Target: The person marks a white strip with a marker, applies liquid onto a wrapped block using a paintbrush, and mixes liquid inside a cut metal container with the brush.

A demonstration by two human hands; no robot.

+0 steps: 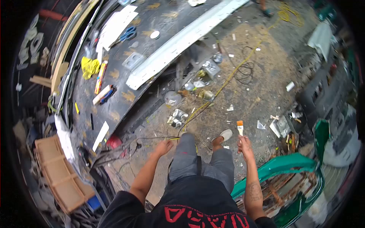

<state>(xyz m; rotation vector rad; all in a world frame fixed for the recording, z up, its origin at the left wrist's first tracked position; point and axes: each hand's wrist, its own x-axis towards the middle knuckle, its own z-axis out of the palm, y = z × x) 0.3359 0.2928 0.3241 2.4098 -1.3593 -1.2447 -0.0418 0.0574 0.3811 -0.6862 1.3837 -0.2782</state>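
Note:
My right hand (245, 147) is closed around the handle of a paintbrush (240, 126). Its orange bristles point away from me, above the floor. At my left side, my left hand (164, 147) hangs with its fingers curled in, and no object shows in it. Behind that hand, a dark cable and a yellow hose (224, 84) run along the floor. A green glossy car bumper (281, 167) lies to the right of my right forearm.
To the left stands a dark table (118, 81) bearing a long pale metal panel (182, 41), blue scissors (128, 34), a yellow cloth (90, 67) and paper sheets. Cans (177, 117) and plastic containers (211, 68) sit on the floor beside it. Debris litters the ground.

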